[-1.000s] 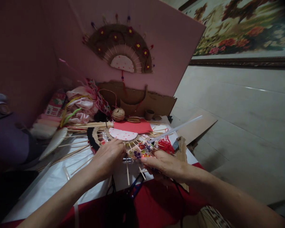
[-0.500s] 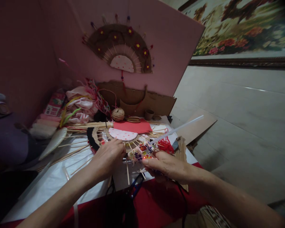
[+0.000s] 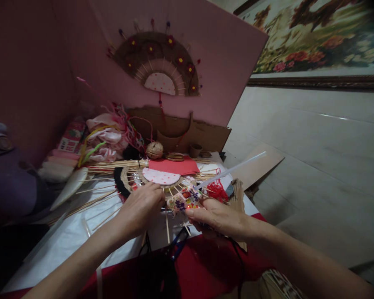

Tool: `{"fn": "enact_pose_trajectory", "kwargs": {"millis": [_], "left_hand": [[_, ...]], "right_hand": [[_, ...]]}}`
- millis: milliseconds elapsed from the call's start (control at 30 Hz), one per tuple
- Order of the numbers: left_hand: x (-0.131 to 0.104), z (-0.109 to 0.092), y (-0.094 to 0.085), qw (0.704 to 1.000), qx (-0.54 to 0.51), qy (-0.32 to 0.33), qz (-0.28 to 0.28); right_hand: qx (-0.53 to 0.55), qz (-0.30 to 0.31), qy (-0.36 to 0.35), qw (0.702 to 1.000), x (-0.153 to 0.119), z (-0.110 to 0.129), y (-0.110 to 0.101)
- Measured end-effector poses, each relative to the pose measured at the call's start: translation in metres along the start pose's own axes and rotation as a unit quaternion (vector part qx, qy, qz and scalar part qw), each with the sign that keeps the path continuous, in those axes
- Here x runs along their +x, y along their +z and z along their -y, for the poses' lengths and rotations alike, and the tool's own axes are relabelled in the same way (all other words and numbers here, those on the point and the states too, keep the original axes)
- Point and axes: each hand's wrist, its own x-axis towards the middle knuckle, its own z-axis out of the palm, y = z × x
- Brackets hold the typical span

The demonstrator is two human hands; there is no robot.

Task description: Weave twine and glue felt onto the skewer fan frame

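Note:
A half-round fan of thin bamboo sticks lies on the white sheet, with a pink dotted half-disc (image 3: 162, 177) at its centre and black yarn (image 3: 121, 182) along its left part. My left hand (image 3: 148, 205) is closed at the near side of the fan; its fingertips are hidden, so what they pinch does not show. My right hand (image 3: 220, 216) is wrapped round a flower-patterned hot glue gun (image 3: 180, 202) with a small red light lit. A translucent glue stick (image 3: 233, 169) juts from its back toward the upper right. The nozzle points left, close to my left hand.
Behind the fan are red paper (image 3: 174, 166), a twine ball (image 3: 155, 150) and torn cardboard (image 3: 210, 135). Pink cloth and yarn (image 3: 104, 137) pile up at left. Blue-handled scissors (image 3: 179, 247) lie near the front edge. A finished fan (image 3: 156, 54) hangs on the pink board.

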Motion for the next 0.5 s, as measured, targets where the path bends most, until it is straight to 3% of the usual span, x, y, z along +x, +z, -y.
{"fn": "enact_pose_trajectory", "kwargs": {"millis": [500], "left_hand": [[0.0,-0.004,-0.003,1.0,0.0,-0.011,-0.001]], "right_hand": [[-0.044,-0.032,-0.035,0.998,0.007,-0.016,-0.002]]}}
